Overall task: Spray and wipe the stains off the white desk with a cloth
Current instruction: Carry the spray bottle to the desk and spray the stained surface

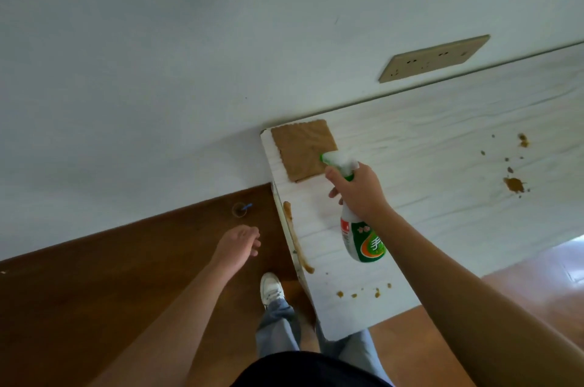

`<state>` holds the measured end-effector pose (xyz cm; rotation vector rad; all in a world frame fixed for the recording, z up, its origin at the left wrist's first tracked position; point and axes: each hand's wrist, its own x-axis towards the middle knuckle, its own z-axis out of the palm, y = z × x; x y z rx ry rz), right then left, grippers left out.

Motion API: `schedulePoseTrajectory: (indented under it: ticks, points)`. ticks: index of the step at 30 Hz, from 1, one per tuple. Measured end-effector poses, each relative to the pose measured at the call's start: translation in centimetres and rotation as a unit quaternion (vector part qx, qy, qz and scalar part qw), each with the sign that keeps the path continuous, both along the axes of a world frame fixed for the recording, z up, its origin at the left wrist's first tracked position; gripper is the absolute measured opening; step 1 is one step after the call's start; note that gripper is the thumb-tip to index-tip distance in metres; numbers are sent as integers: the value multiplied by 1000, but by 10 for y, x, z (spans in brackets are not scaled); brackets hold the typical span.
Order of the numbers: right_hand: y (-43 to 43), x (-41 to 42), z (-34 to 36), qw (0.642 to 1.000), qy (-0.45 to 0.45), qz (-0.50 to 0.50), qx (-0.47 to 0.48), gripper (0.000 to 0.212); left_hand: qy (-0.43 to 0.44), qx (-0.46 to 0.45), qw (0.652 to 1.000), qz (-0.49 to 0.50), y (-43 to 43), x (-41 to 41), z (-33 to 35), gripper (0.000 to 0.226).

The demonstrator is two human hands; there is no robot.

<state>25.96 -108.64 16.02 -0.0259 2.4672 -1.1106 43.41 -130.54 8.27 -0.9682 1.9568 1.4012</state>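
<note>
1. White desk (pixel 426 140): set against the wall.
2. Brown cloth (pixel 301 149): flat on the desk's far left corner.
3. Spray bottle (pixel 360 238): held above the desk; its nozzle overlaps the cloth's near corner.
4. Your right hand (pixel 360 190): wrapped round the bottle's neck. Your forearm hides part of the desk.
5. Your left hand (pixel 240 243): off the desk's left edge, over the floor, fingers loosely curled, holding nothing.
6. Long streak (pixel 297 241): along the desk's left edge.
7. Small spots (pixel 363 292): by the desk's near edge.
8. Blotches (pixel 513 184): toward the desk's right.
9. Socket plate (pixel 434 58): on the wall above the desk.
10. White shoe (pixel 270 288): on the floor beside the desk's left edge.
</note>
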Motion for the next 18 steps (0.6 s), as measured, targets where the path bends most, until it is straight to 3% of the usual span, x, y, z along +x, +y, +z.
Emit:
schedulePoseTrajectory:
  ticks: [8, 18]
  points:
    - [14, -13, 1, 1000, 8, 5, 5, 38, 41, -8, 999, -21, 15, -53, 4, 27]
    - [15, -27, 1, 995, 68, 38, 55, 48, 11, -26, 1000, 4, 14, -19, -4, 26]
